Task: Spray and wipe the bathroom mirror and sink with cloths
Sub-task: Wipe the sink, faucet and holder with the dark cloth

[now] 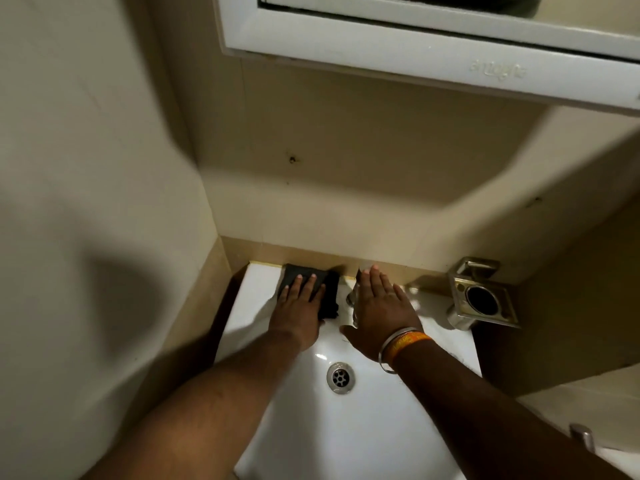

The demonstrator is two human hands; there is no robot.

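Head view: left hand (300, 308) was flat, fingers straight, pressing a dark cloth (313, 284) onto the far-left ledge of the white sink (363, 431). Right hand (379, 311) was spread open over the tap, holding nothing. Basin only had its drain (340, 377); metal holder (481, 299) at right looked dark inside.

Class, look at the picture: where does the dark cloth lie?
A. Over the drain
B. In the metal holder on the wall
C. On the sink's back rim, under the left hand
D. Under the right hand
C: the left hand presses flat on the dark cloth at the sink's back rim.
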